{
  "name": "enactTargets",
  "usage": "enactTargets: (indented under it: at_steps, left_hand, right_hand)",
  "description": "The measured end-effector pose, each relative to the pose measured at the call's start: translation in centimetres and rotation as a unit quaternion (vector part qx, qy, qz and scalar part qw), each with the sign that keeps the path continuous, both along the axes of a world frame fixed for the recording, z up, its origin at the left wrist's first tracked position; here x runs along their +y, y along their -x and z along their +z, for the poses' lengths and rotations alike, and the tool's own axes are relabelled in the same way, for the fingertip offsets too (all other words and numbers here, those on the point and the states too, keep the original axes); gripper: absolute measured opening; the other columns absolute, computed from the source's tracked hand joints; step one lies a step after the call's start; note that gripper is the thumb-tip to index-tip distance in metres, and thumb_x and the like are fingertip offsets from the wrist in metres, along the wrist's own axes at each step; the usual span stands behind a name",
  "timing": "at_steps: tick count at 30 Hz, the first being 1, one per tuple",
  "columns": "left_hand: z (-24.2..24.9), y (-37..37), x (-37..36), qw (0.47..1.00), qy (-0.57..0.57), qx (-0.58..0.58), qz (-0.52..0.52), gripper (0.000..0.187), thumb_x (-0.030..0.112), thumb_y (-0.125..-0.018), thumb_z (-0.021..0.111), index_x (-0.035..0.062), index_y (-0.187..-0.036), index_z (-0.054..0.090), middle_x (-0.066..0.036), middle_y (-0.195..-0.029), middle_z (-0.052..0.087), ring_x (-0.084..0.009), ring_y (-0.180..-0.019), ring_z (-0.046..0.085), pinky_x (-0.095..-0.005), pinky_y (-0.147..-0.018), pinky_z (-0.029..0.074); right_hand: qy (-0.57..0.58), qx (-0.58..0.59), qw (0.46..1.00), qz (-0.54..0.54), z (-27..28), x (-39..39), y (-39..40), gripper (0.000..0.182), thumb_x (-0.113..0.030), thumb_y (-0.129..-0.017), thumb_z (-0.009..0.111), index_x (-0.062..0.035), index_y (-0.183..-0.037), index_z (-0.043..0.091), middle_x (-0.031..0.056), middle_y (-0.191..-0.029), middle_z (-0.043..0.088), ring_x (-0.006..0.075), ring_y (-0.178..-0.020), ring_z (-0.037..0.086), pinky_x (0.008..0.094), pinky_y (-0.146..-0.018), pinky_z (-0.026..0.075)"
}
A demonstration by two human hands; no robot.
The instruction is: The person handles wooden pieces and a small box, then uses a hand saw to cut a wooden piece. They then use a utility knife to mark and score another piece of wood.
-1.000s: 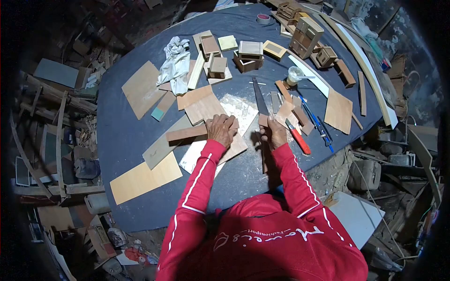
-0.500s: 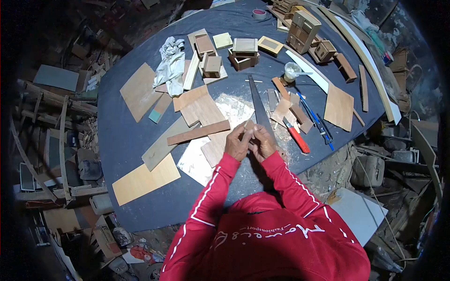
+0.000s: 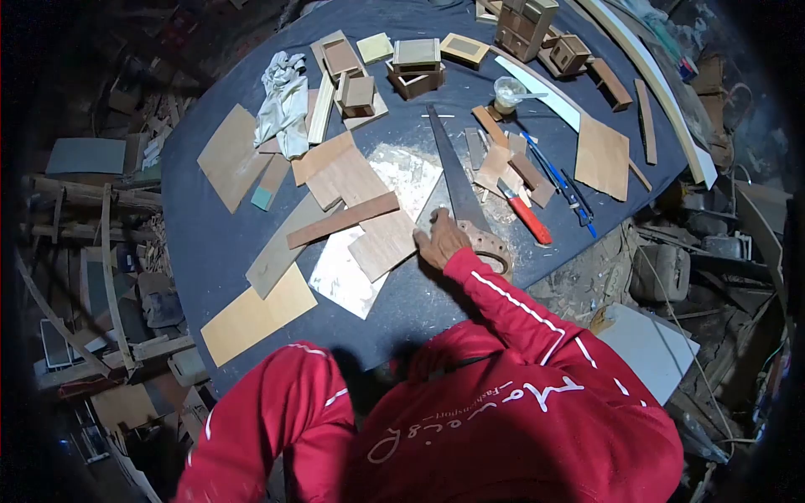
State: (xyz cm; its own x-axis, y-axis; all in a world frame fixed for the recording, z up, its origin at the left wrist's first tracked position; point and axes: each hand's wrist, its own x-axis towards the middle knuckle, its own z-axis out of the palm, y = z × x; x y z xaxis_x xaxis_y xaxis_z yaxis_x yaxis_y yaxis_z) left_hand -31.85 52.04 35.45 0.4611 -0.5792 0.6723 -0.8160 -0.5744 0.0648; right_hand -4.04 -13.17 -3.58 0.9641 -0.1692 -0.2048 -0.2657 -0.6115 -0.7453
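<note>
My right hand (image 3: 444, 241) is low over the near part of the table, palm down, its fingers apart and nothing visible in them. Just right of it lies a handsaw (image 3: 454, 172), blade pointing away and wooden handle near my wrist. A dusty white sheet (image 3: 411, 172) and a thin wooden board (image 3: 379, 251) lie left of my fingers. Across the boards rests a narrow brown wood strip (image 3: 344, 220). My left hand is out of sight. A red-handled knife (image 3: 528, 220) lies right of the saw among small wood pieces (image 3: 496, 168).
Small wooden boxes (image 3: 417, 56), a white cloth (image 3: 283, 105) and a cup of pale paste (image 3: 507, 94) stand at the back. Blue tools (image 3: 560, 180) lie to the right. A pale plywood piece (image 3: 260, 314) is near the left table edge. Scrap wood clutters the floor.
My hands were together over the saw, handling a small piece. Now my left hand has left the view, and my right hand has moved slightly left, fingers spread. The view has shifted a little.
</note>
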Motion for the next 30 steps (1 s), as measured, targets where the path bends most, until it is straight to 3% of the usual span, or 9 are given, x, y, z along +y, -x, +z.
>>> enactTargets:
  at_steps: [6,8,13,17,18,19,20,23,30]
  left_hand:
    - [-4.0,9.0,11.1,0.992,0.079,0.075,0.068,0.027,0.017,-0.085,0.06,0.0013,-0.107,0.066,-0.012,-0.098,0.067,-0.0276,-0.086,0.064,-0.0366,-0.08,0.052]
    - [-8.0,6.0,4.3,0.98,0.127,0.112,0.102,0.028,0.017,-0.086,0.059,0.0009,-0.108,0.066,-0.011,-0.101,0.066,-0.0264,-0.088,0.064,-0.0361,-0.081,0.051]
    - [-14.7,-18.5,-40.1,0.945,0.218,0.178,0.167,0.028,0.017,-0.087,0.057,0.0001,-0.109,0.065,-0.009,-0.106,0.066,-0.0246,-0.093,0.062,-0.0353,-0.083,0.05]
    - [-15.2,-19.4,-41.1,0.911,0.28,0.22,0.208,0.029,0.017,-0.088,0.056,-0.0004,-0.11,0.064,-0.008,-0.11,0.065,-0.0231,-0.096,0.062,-0.0347,-0.084,0.049]
    - [-24.5,-20.5,-38.2,0.912,0.278,0.218,0.207,0.029,0.017,-0.088,0.056,-0.0004,-0.11,0.064,-0.008,-0.11,0.065,-0.0231,-0.096,0.062,-0.0347,-0.084,0.049]
    - [-33.9,-21.6,-35.0,0.703,0.457,0.399,0.372,0.032,0.024,-0.095,0.044,0.0015,-0.103,0.066,-0.008,-0.103,0.067,-0.0207,-0.088,0.061,-0.036,-0.072,0.047]
    - [-42.3,-21.3,-33.5,0.732,0.325,0.422,0.424,0.036,0.026,-0.094,0.041,0.0007,-0.094,0.066,-0.013,-0.093,0.068,-0.0245,-0.084,0.062,-0.039,-0.074,0.047]
    - [-43.5,-20.9,-38.7,0.663,0.163,0.429,0.591,0.036,0.017,-0.093,0.038,-0.0085,-0.099,0.063,-0.029,-0.108,0.062,-0.0416,-0.107,0.055,-0.0498,-0.092,0.04]
    - [-43.2,-19.7,-39.1,0.747,0.089,0.416,0.51,0.034,0.016,-0.091,0.039,-0.0085,-0.083,0.06,-0.025,-0.097,0.061,-0.0422,-0.098,0.052,-0.0509,-0.085,0.038]
  right_hand:
    - [0.135,-0.217,0.966,0.041,-1.9,-2.1,-8.1,0.039,-0.019,-0.081,0.057,0.0045,-0.111,0.049,0.0264,-0.103,0.053,0.0436,-0.099,0.051,0.0497,-0.088,0.044]
    - [0.181,-0.185,0.963,0.07,-2.8,-2.6,-10.9,0.04,-0.019,-0.081,0.057,0.003,-0.114,0.05,0.0254,-0.109,0.052,0.0435,-0.104,0.05,0.0493,-0.091,0.044]
    - [0.243,-0.13,0.951,0.137,-3.8,-3.5,-11.8,0.041,-0.027,-0.083,0.063,-0.0025,-0.115,0.054,0.0205,-0.115,0.053,0.0402,-0.111,0.048,0.0488,-0.093,0.045]
    - [0.233,-0.105,0.959,0.125,-3.2,-3.7,-11.0,0.042,-0.028,-0.081,0.067,-0.004,-0.114,0.056,0.0192,-0.112,0.054,0.0389,-0.111,0.049,0.0485,-0.089,0.048]
    - [0.232,-0.092,0.961,0.121,-3.0,-3.6,-10.9,0.042,-0.029,-0.08,0.068,-0.0042,-0.113,0.057,0.019,-0.112,0.054,0.0385,-0.111,0.05,0.0482,-0.088,0.048]
    - [0.234,-0.094,0.96,0.12,-3.1,-3.7,-10.7,0.042,-0.029,-0.08,0.068,-0.0042,-0.113,0.057,0.019,-0.112,0.054,0.0385,-0.111,0.05,0.0482,-0.088,0.048]
    - [0.236,-0.096,0.96,0.116,-3.3,-3.7,-10.5,0.042,-0.028,-0.079,0.07,-0.0042,-0.111,0.058,0.0177,-0.112,0.052,0.0374,-0.111,0.048,0.0481,-0.087,0.048]
    - [0.258,-0.101,0.955,0.11,-3.8,-4.1,-9.7,0.04,-0.026,-0.077,0.071,-0.0042,-0.109,0.06,0.0166,-0.112,0.05,0.0361,-0.11,0.047,0.0486,-0.085,0.048]
    - [0.252,-0.11,0.958,0.084,-2.7,-4.9,-6.5,0.039,-0.027,-0.077,0.07,-0.0008,-0.105,0.061,0.0188,-0.106,0.052,0.0368,-0.106,0.048,0.0469,-0.082,0.047]
